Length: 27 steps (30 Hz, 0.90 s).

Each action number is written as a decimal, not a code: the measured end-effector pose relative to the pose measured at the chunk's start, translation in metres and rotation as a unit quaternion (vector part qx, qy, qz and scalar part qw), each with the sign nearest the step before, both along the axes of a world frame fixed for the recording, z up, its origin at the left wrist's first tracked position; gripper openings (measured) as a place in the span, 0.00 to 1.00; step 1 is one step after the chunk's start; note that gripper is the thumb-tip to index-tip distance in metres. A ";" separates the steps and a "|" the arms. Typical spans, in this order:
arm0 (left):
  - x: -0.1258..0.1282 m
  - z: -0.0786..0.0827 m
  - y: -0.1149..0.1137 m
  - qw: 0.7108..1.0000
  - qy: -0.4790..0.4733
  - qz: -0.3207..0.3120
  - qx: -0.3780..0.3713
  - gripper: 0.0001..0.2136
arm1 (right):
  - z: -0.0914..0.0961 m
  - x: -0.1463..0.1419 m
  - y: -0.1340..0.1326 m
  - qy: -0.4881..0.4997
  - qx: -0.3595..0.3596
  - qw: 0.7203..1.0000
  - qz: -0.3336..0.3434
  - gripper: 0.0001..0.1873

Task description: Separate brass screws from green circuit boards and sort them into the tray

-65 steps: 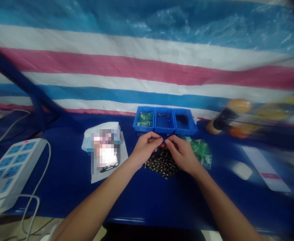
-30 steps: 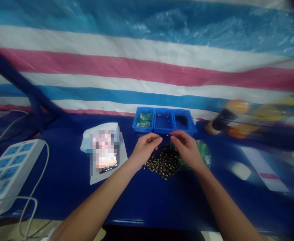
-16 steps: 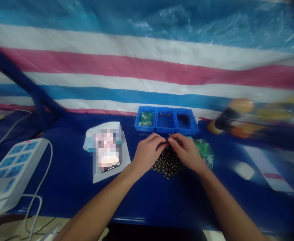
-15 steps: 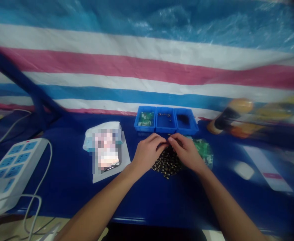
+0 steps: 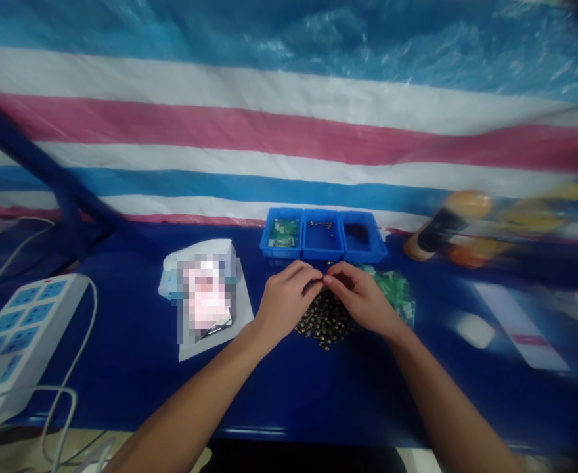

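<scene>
My left hand [image 5: 289, 292] and my right hand [image 5: 360, 295] meet fingertip to fingertip above a heap of small dark and brass-coloured metal parts [image 5: 326, 322]. Both are closed in a pinch; whatever sits between the fingertips is too small and hidden to name. Behind the hands stand three joined blue bins: the left bin [image 5: 282, 252] holds small green packets, the middle bin [image 5: 322, 244] a few small metal pieces, and the right bin [image 5: 377, 246] a dark mass. Green plastic packets [image 5: 396, 293] lie just right of my right hand.
On the left are a white power strip [image 5: 27, 328] with cables and a pixelated phone [image 5: 213, 332] against a white packet [image 5: 171, 276]. A blurred bottle [image 5: 446, 223], a white rounded object [image 5: 475, 330] and a pale flat box [image 5: 520, 325] lie right. A striped sheet [image 5: 289, 131] hangs behind.
The whole view has shifted slightly, so most things sit a little further left. My hands stay together over the heap, the fingertips closer to each other.
</scene>
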<state>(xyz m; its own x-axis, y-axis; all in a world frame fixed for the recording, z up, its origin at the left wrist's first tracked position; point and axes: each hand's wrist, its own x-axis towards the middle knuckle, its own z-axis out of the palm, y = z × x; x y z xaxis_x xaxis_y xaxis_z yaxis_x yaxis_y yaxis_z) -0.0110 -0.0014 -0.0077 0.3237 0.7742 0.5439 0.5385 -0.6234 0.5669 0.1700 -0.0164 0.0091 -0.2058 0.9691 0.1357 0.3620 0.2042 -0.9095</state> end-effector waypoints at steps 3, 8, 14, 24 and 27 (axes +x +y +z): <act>0.001 0.000 -0.001 1.000 -0.018 0.000 0.005 0.06 | 0.001 0.001 0.001 0.031 -0.024 0.999 0.009 0.12; 0.002 0.005 -0.003 0.997 -0.075 0.020 0.001 0.12 | 0.007 0.006 0.002 0.200 -0.125 0.972 0.012 0.11; -0.002 0.015 -0.001 0.984 -0.147 0.006 -0.098 0.12 | 0.014 0.020 0.006 0.321 -0.188 0.928 -0.030 0.09; -0.001 0.009 0.001 0.965 -0.178 0.027 -0.193 0.15 | -0.010 0.026 0.022 0.304 -0.128 0.908 -0.259 0.20; -0.002 0.009 0.003 0.967 -0.171 0.027 -0.186 0.14 | -0.007 0.033 0.022 0.222 -0.073 0.933 -0.274 0.19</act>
